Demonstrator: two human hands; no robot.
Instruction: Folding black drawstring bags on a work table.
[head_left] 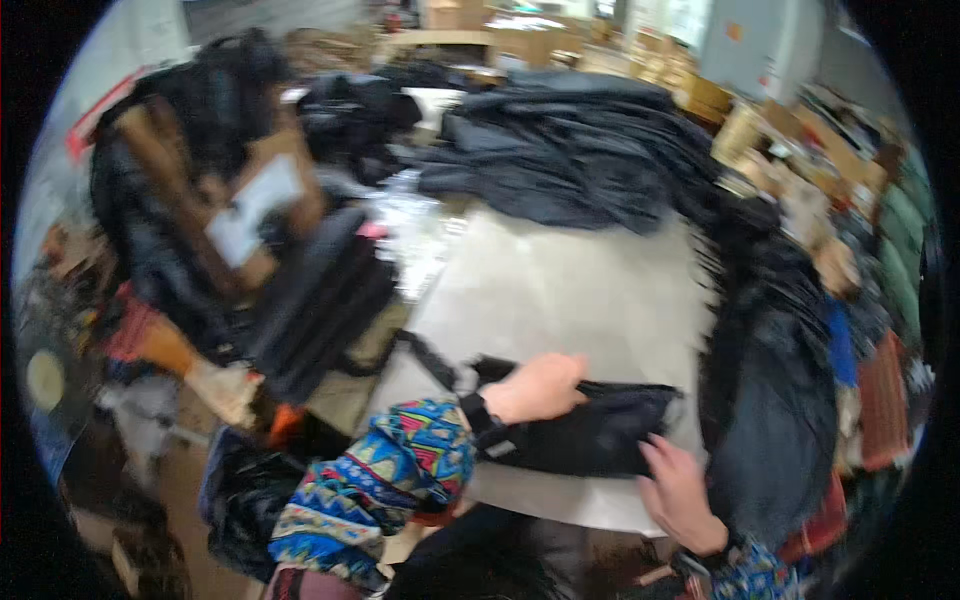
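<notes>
A black bag (590,430) with a long strap (425,358) lies near the front edge of the pale table (570,290). My left hand (535,388) rests on the bag's top left part, fingers bent over its upper edge. My right hand (680,490) touches the bag's lower right corner with fingers spread. My left sleeve (380,480) is brightly patterned, and a dark band sits on that wrist. The picture is blurred by motion.
A heap of dark garments (570,150) covers the table's far end, and another dark pile (770,380) runs down its right side. Black bags (320,300) and a cardboard box (250,200) crowd the left. Shelves with boxes stand at the back right.
</notes>
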